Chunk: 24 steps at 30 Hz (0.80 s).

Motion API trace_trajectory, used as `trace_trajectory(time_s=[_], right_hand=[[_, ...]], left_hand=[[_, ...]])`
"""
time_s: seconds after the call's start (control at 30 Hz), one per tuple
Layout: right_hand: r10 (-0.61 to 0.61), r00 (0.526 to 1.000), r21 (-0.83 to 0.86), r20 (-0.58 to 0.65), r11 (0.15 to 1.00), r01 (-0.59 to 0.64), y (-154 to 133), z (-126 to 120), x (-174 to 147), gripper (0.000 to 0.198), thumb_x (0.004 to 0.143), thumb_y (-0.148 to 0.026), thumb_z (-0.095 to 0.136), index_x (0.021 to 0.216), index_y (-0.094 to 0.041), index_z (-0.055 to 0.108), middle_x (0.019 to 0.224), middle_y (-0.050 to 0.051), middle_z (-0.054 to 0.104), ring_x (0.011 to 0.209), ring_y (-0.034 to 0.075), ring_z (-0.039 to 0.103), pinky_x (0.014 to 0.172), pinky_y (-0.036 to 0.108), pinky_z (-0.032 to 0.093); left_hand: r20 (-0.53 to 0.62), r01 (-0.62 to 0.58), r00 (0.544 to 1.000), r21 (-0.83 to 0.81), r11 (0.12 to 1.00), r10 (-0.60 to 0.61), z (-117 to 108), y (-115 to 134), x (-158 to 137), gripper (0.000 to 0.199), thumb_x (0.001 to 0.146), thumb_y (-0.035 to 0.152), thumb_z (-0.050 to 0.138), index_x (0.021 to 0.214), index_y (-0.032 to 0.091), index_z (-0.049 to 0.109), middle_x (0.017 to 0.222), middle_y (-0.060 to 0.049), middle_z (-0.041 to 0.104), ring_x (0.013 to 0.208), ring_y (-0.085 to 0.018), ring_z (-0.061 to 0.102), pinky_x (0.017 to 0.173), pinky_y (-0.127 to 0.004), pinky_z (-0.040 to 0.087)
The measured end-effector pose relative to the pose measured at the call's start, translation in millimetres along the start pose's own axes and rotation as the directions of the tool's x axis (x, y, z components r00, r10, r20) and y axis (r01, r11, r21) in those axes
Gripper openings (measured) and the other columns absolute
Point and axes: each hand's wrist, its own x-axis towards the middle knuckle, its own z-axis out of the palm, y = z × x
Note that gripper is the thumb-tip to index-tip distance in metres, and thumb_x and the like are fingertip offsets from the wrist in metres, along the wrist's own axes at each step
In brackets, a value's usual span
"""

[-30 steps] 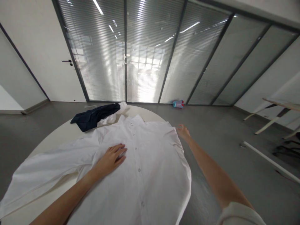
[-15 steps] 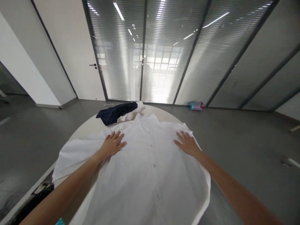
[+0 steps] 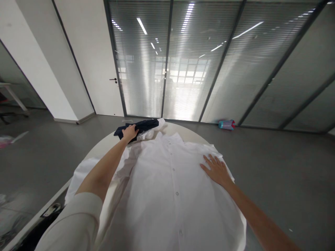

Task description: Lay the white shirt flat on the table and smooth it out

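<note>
A white button-up shirt lies front side up, its collar towards the far side of a round pale table. My left hand is on a bunched dark blue garment beyond the shirt's shoulder, fingers curled into the cloth. White crumpled cloth lies against that garment. My right hand rests flat on the shirt near its right shoulder, fingers spread. Under my left arm, the shirt's left sleeve stretches out over the table, partly hidden.
Beyond the table stands a glass partition with blinds, beside a white door. A blue and red patterned object lies on the grey floor by the glass. A dark item shows below the table's left edge.
My left hand has moved from the shirt's left shoulder forward onto the dark blue garment. My right hand stays on the shirt. The view has shifted slightly.
</note>
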Motion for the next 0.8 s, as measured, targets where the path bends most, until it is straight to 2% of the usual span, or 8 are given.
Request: trace_trajectory(time_s=[0.13,0.27,0.37,0.47,0.53,0.63,0.7,0.8], right_hand=[[0.001,1.0,-0.024,-0.006,1.0,-0.001,-1,0,-1,0.066,0.093,-0.063,0.044,0.148,-0.027,0.049,0.157,0.011,0.039,0.142,0.041,0.036,0.112,0.063,0.031],[0.012,1.0,-0.038,0.0,0.999,-0.012,-4,-2,-4,0.063,0.094,-0.059,0.045,0.149,-0.027,0.047,0.157,0.011,0.038,0.143,0.04,0.034,0.114,0.062,0.029],[-0.003,1.0,-0.023,0.004,1.0,0.003,-5,-5,-6,0.062,0.095,-0.056,0.045,0.148,-0.024,0.049,0.156,0.013,0.039,0.142,0.041,0.035,0.114,0.062,0.028],[0.014,1.0,-0.026,0.0,1.0,-0.014,-9,-14,-6,0.059,0.094,-0.054,0.049,0.143,-0.021,0.055,0.153,0.014,0.044,0.142,0.043,0.035,0.114,0.064,0.027],[-0.008,0.998,-0.004,-0.057,1.0,0.007,-20,-24,-6,0.054,0.092,-0.051,0.055,0.136,-0.021,0.06,0.15,0.014,0.048,0.143,0.044,0.032,0.115,0.065,0.024],[-0.184,0.975,0.16,-0.127,0.966,0.203,-56,-48,-7,0.044,0.091,-0.045,0.058,0.128,-0.023,0.064,0.141,0.013,0.056,0.137,0.037,0.042,0.115,0.057,0.031],[-0.387,0.915,0.344,-0.11,0.849,0.4,-94,-66,-13,0.04,0.093,-0.045,0.057,0.128,-0.025,0.063,0.131,0.011,0.061,0.126,0.03,0.054,0.11,0.049,0.041],[-0.679,0.729,0.544,-0.086,0.581,0.605,-158,-89,-29,0.054,0.089,-0.047,0.065,0.138,-0.027,0.054,0.137,0.009,0.057,0.127,0.026,0.052,0.11,0.045,0.042]], left_hand=[[-0.236,0.013,0.972,-0.019,1.0,-0.017,-26,15,-6,0.039,0.099,0.026,0.035,0.135,0.016,0.047,0.134,-0.019,0.056,0.122,-0.034,0.055,0.098,-0.047,0.043],[-0.546,-0.177,0.829,-0.056,0.983,0.118,-69,29,-28,0.031,0.095,0.025,0.043,0.123,0.017,0.051,0.125,-0.014,0.06,0.118,-0.029,0.057,0.093,-0.038,0.046],[-0.608,-0.364,0.736,0.016,0.931,0.298,-97,37,-70,0.025,0.092,0.024,0.048,0.116,0.017,0.053,0.118,-0.012,0.06,0.115,-0.028,0.057,0.095,-0.037,0.045],[-0.455,-0.498,0.742,0.117,0.859,0.492,-114,39,-128,0.02,0.09,0.027,0.055,0.108,0.019,0.057,0.111,-0.01,0.061,0.11,-0.028,0.059,0.092,-0.036,0.046],[-0.14,-0.616,0.761,0.148,0.774,0.633,-116,36,-165,0.021,0.088,0.037,0.063,0.101,0.021,0.06,0.102,-0.007,0.064,0.099,-0.027,0.063,0.084,-0.034,0.048],[0.336,-0.761,0.617,0.025,0.648,0.712,-106,30,-209,0.035,0.081,0.055,0.071,0.093,0.023,0.061,0.09,-0.003,0.065,0.08,-0.023,0.066,0.069,-0.03,0.047],[0.443,-0.799,0.53,-0.024,0.601,0.723,-97,29,-229,0.034,0.082,0.053,0.072,0.094,0.023,0.061,0.088,-0.002,0.066,0.076,-0.022,0.067,0.066,-0.03,0.046],[0.412,-0.835,0.496,-0.015,0.55,0.765,-93,35,-250,0.028,0.086,0.041,0.071,0.103,0.021,0.063,0.097,-0.007,0.066,0.086,-0.025,0.067,0.074,-0.032,0.049]])
